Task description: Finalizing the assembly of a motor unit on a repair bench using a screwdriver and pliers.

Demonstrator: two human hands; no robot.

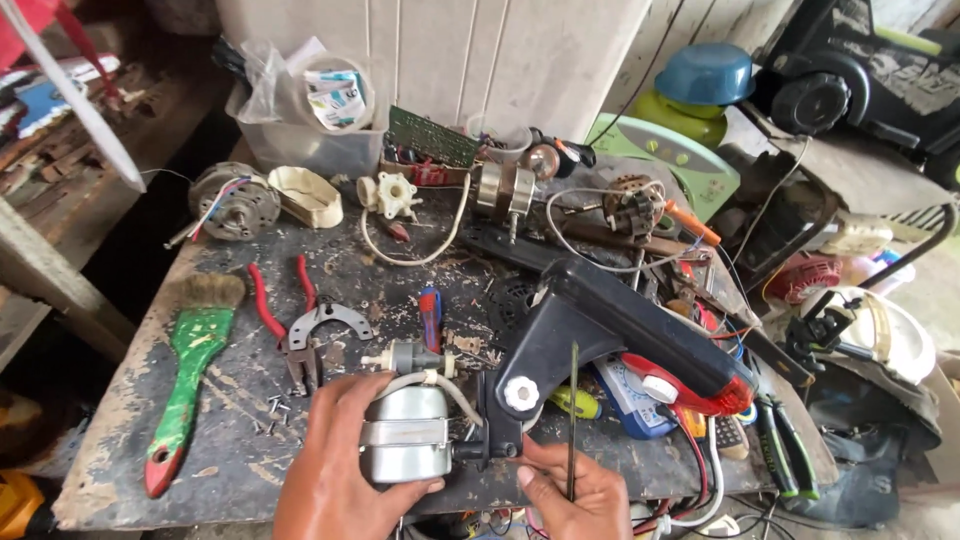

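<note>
Left hand (335, 465) wraps the silver motor (405, 435) at the bench's (230, 450) near edge, right hand (570, 495) pinches a thin upright rod (573, 420) just right of it.

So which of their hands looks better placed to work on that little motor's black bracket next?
Probably the right hand: it holds a thin rod upright beside the black bracket. The left hand is wrapped around the silver motor, steadying it.
</note>
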